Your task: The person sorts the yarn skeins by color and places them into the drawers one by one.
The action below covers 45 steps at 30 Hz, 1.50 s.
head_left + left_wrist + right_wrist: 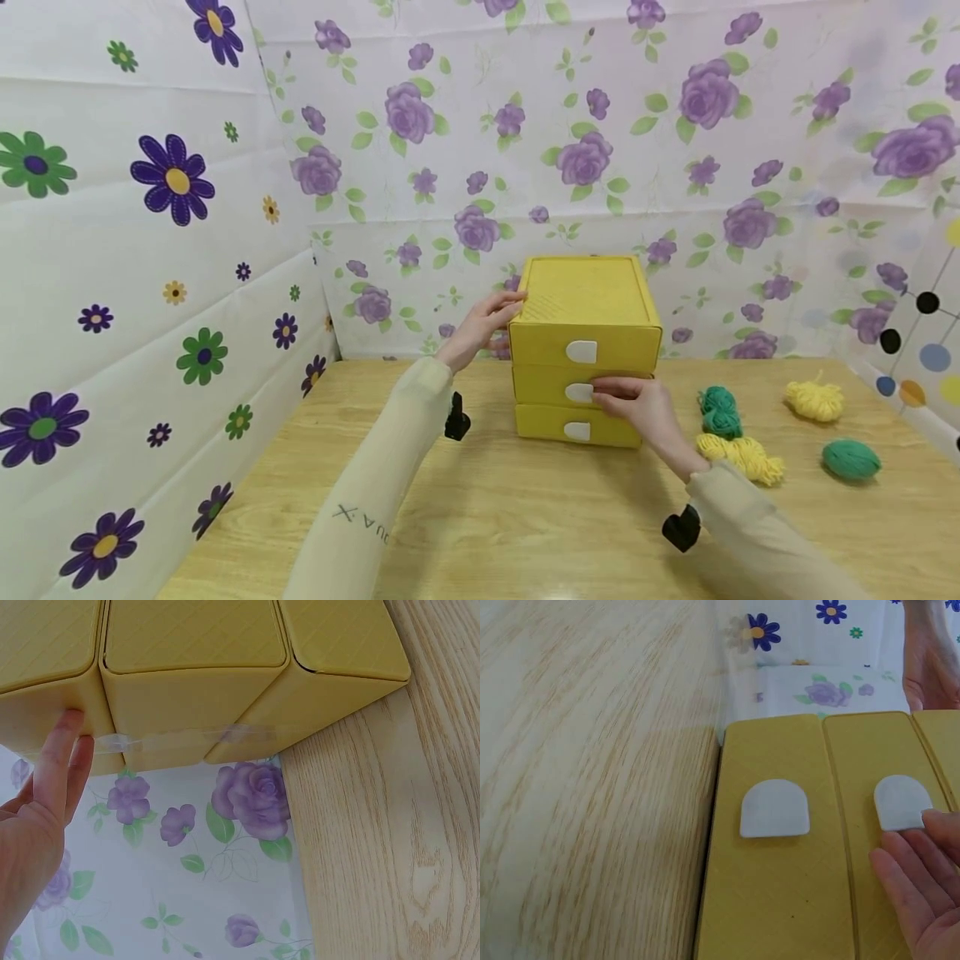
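Far left: white cloth with purple and green daisies (112, 333). Then the left hand (480, 327), fingers loosely extended, grasping nothing, fingertips against the left side of the yellow drawer unit (588, 292). Unit stands upright on the wooden table (525, 525), three drawers stacked; clear tape (176, 742) runs along its side. Right hand (651, 412) pinches the middle white handle (578, 392) between thumb and fingers. Right of the unit: dark green skein (720, 412) touching a yellow skein (742, 459); farther right, a yellow bundle (816, 401) behind a green ball (851, 460).
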Motion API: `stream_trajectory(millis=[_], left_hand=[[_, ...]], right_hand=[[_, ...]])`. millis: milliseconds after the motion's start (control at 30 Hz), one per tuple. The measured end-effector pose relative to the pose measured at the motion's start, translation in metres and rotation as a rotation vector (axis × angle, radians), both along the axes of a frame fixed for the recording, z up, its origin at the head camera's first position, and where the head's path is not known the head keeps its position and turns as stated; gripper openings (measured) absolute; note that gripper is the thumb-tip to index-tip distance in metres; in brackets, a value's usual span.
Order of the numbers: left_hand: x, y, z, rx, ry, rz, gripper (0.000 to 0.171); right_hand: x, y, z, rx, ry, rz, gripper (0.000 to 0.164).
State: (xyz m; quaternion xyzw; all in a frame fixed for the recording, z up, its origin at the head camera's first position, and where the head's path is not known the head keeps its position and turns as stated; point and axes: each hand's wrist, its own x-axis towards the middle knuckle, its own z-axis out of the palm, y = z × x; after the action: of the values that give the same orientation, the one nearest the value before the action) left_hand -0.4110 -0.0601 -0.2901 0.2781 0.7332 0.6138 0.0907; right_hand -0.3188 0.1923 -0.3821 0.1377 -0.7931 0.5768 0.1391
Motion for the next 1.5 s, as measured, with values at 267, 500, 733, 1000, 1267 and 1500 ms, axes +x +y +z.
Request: stream_trajectory(millis=[267, 500, 733, 1000, 1267, 1500], left_hand=[[-0.003, 0.0, -0.003, 0.0, 0.033, 0.016, 0.041], [0.008, 0.001, 0.009, -0.001, 0.003, -0.014, 0.042], [0.019, 0.001, 0.017, -0.022, -0.004, -0.017, 0.044], [0.02, 0.001, 0.018, -0.029, 0.01, -0.026, 0.044], [0.021, 0.001, 0.017, -0.017, -0.007, -0.029, 0.045], [0.021, 0.001, 0.016, -0.019, -0.014, -0.023, 0.044]], right_hand=[[-0.003, 0.001, -0.002, -0.069, -0.023, 0.033, 0.019], [-0.003, 0.001, 0.0, -0.109, -0.034, 0.063, 0.022], [-0.002, 0.001, 0.001, -0.112, -0.04, 0.07, 0.022], [-0.001, 0.002, 0.0, -0.123, -0.054, 0.076, 0.021], [0.005, 0.002, -0.001, -0.106, -0.067, 0.074, 0.02], [0.011, 0.001, -0.001, -0.091, -0.065, 0.091, 0.02]])
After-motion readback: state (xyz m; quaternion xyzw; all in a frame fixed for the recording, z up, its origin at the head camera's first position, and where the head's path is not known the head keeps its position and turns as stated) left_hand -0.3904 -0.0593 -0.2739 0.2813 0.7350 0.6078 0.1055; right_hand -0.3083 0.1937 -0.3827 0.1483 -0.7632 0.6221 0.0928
